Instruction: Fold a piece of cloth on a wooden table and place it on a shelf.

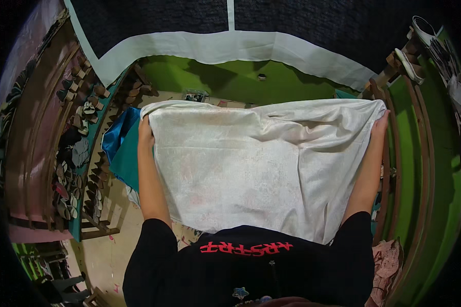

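A large white cloth (225, 163) with a faint sheen and some stains is spread out in front of my body, held up by its far corners. My left hand (145, 132) is closed on the upper left corner, its fingers mostly behind the fabric. At the upper right corner, my right hand (381, 123) grips the cloth, which bunches into folds running toward the middle. The lower edge hangs close to my black shirt. A teal and blue shiny cloth (125, 158) lies beyond my left forearm, partly covered by the white one.
Wooden racks with several shoes (69, 174) stand along the left. On the right are wooden rails (420, 133) with a white shoe (409, 66) at the top. A black-and-white hanging (189, 43) covers the far green wall. Pinkish fabric (386, 266) sits at the lower right.
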Demonstrator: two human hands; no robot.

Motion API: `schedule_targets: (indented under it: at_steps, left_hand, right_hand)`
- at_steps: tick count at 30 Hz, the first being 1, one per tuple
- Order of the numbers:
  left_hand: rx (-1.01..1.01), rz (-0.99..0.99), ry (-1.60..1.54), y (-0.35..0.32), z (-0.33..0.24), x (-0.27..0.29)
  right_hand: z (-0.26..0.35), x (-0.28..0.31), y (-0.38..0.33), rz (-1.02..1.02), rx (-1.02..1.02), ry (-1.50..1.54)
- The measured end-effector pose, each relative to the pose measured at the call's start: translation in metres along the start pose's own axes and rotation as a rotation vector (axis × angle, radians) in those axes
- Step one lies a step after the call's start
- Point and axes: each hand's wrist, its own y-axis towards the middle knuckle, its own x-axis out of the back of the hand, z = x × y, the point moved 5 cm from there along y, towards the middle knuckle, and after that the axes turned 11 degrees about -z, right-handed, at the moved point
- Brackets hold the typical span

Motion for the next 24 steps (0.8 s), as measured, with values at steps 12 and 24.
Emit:
schedule_targets:
  at_steps: [12,24]
  left_hand:
    - [0.009,0.016,1.519,-0.13,0.148,0.058]
    - [-0.452,-0.209,1.581,-0.23,0.143,0.159]
  right_hand:
    - [-0.136,0.118,-0.184,0.25,0.549,-1.911]
    - [-0.141,0.301,-0.382,0.12,0.442,-1.852]
